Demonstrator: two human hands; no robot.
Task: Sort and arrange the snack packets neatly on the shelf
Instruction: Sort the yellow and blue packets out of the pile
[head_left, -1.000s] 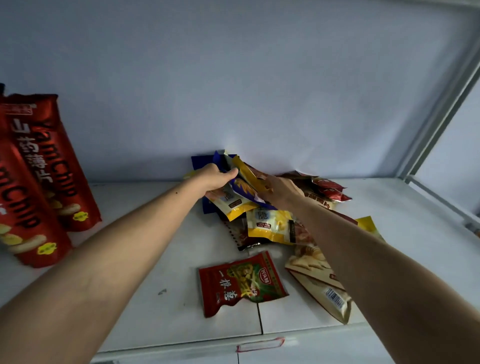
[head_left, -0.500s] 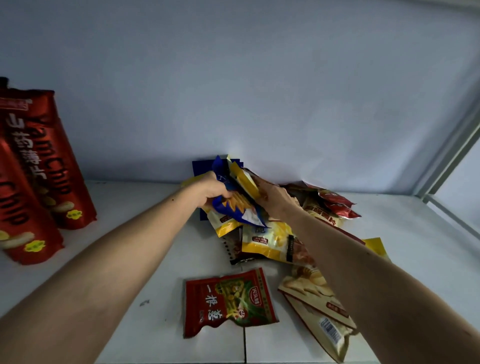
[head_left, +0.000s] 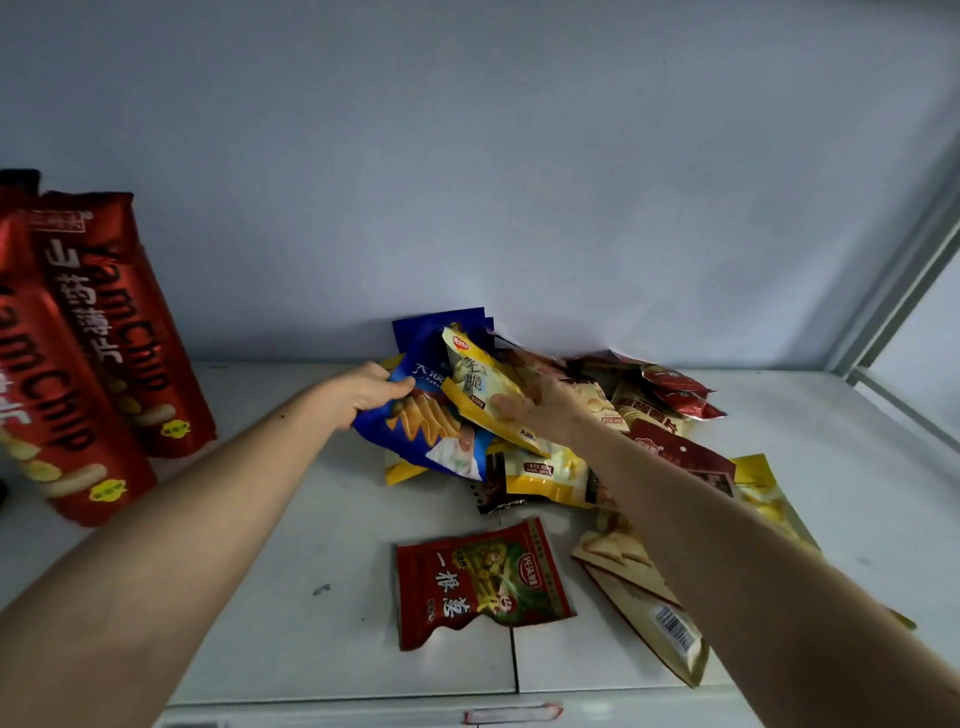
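Here, at the heaped pile (head_left: 597, 431) against the shelf (head_left: 311, 649) back, a blue packet (head_left: 426, 431) is gripped by the left hand (head_left: 366, 392) and a yellow packet (head_left: 485, 395) by the right hand (head_left: 545, 410); sorting seems begun, and separating by kind is likely needed next.

Glossy foil-like plastic: the red chip bags (head_left: 119, 332), blue packet (head_left: 426, 431), yellow packet (head_left: 483, 389). The white shelf (head_left: 291, 597) looks smooth, matt, lightly scuffed.
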